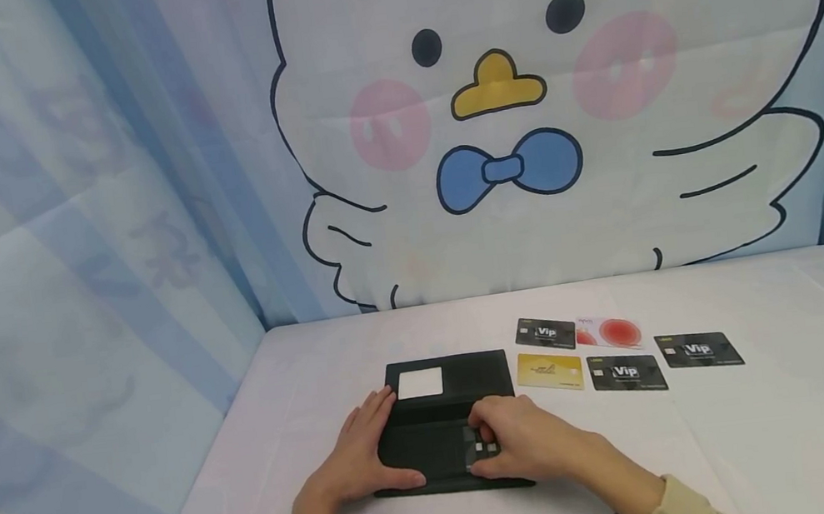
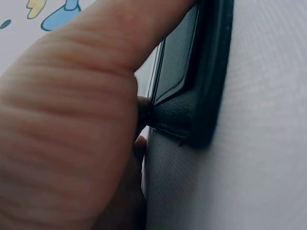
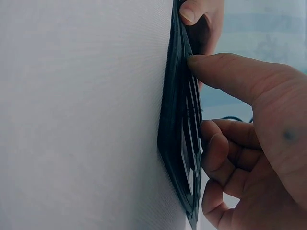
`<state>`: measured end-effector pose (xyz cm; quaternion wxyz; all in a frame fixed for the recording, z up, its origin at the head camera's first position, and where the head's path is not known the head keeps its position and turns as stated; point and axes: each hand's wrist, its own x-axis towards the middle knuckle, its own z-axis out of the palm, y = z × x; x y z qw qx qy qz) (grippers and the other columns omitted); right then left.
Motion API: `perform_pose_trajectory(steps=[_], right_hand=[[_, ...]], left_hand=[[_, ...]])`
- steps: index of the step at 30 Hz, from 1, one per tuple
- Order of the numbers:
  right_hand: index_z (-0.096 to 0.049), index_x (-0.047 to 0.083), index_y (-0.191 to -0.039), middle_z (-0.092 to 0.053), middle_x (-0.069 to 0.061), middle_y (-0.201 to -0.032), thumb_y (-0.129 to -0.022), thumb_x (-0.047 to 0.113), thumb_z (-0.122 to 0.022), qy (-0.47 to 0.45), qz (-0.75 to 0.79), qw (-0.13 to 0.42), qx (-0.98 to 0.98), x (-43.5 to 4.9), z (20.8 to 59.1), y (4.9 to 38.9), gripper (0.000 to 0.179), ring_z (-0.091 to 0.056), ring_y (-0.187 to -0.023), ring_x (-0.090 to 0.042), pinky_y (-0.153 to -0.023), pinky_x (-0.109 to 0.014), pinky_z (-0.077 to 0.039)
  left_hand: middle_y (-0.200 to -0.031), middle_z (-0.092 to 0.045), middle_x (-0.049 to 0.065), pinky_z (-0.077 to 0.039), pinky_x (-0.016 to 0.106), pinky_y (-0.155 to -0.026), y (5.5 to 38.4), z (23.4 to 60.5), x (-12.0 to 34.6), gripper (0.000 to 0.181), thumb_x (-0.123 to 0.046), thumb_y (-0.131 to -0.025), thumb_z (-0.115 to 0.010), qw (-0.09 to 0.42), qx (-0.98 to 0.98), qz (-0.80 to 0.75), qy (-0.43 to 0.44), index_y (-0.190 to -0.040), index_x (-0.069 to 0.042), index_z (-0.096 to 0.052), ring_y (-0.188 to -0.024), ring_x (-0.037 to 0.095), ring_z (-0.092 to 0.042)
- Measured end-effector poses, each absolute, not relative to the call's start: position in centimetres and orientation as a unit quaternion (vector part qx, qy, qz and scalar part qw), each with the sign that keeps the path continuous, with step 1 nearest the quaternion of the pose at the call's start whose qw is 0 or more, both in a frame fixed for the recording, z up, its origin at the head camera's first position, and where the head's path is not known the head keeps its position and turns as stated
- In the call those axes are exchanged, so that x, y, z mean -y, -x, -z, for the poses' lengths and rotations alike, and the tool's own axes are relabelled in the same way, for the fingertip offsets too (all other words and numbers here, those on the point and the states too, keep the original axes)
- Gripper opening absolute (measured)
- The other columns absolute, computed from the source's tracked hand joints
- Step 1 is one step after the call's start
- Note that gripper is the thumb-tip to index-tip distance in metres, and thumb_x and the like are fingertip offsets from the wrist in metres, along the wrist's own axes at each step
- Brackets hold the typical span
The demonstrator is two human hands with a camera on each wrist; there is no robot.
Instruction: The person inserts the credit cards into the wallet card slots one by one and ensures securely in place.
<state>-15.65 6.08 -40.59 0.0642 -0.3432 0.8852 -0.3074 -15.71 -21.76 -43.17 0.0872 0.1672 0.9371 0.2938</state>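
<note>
An unfolded black wallet (image 1: 432, 447) lies on the table in front of me, with a white rectangle (image 1: 420, 382) on its upper panel. My left hand (image 1: 353, 456) rests along the wallet's left side, fingers extended up the edge and thumb flat on the lower panel. Between the thumb and index finger of my right hand (image 1: 525, 438) is a dark card (image 1: 480, 448) at the right part of the lower panel, partly hidden by that hand. Light card edges (image 3: 192, 96) show in the wallet's slots in the right wrist view.
Right of the wallet lie a gold card (image 1: 549, 371), a pink card with a red circle (image 1: 608, 332) and three black Vip cards (image 1: 545, 333), all on the white tablecloth (image 1: 800, 434). A curtain with a cartoon bird (image 1: 508, 238) hangs behind the table.
</note>
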Motion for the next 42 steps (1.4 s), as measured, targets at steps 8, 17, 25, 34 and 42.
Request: perform_pose_trajectory(steps=[8, 17, 25, 34, 42], right_hand=[[-0.065, 0.007, -0.115, -0.053, 0.009, -0.088, -0.08, 0.032, -0.086, 0.332, 0.33, 0.079, -0.88, -7.0, 40.3, 15.8, 0.047, -0.052, -0.078, -0.008, -0.068, -0.026, -0.048], [-0.062, 0.004, -0.124, -0.055, 0.006, -0.092, -0.082, 0.033, -0.085, 0.329, 0.343, 0.056, -0.878, -8.3, 39.9, 15.9, 0.056, -0.054, -0.079, -0.009, -0.068, -0.024, -0.05], [-0.06, 0.004, -0.128, -0.055, 0.007, -0.097, -0.079, 0.034, -0.087, 0.308, 0.341, 0.031, -0.888, -10.1, 40.0, 15.8, 0.064, -0.054, -0.086, -0.011, -0.074, -0.027, -0.051], [-0.061, 0.004, -0.126, -0.056, 0.005, -0.1, -0.079, 0.029, -0.088, 0.305, 0.34, 0.014, -0.889, -12.0, 40.2, 15.9, 0.06, -0.053, -0.086, -0.01, -0.074, -0.027, -0.052], [-0.06, 0.003, -0.126, -0.058, 0.005, -0.101, -0.08, 0.03, -0.087, 0.294, 0.33, -0.008, -0.897, -14.3, 40.0, 16.0, 0.06, -0.052, -0.084, -0.008, -0.073, -0.028, -0.051]], left_hand=[[-0.166, -0.021, 0.012, -0.005, 0.052, -0.123, 15.9, 43.3, 21.6, 0.121, -0.059, -0.069, -0.086, 0.086, -0.939, -0.29, -0.166, -0.159, -0.003, -0.027, -0.153, 0.032, -0.011], [-0.166, -0.022, 0.011, -0.005, 0.051, -0.123, 16.0, 43.2, 21.4, 0.12, -0.057, -0.068, -0.087, 0.082, -0.94, -0.289, -0.164, -0.159, -0.004, -0.028, -0.153, 0.031, -0.011], [-0.165, -0.022, 0.012, -0.005, 0.053, -0.123, 15.8, 43.0, 21.5, 0.12, -0.057, -0.068, -0.087, 0.081, -0.94, -0.291, -0.161, -0.158, -0.003, -0.028, -0.153, 0.032, -0.012], [-0.165, -0.023, 0.013, -0.005, 0.053, -0.122, 15.8, 43.2, 21.7, 0.12, -0.057, -0.069, -0.087, 0.085, -0.941, -0.29, -0.153, -0.158, -0.003, -0.028, -0.153, 0.032, -0.012], [-0.165, -0.022, 0.012, -0.005, 0.053, -0.123, 15.7, 43.3, 21.8, 0.121, -0.058, -0.068, -0.087, 0.086, -0.94, -0.293, -0.155, -0.159, -0.003, -0.027, -0.153, 0.032, -0.012]])
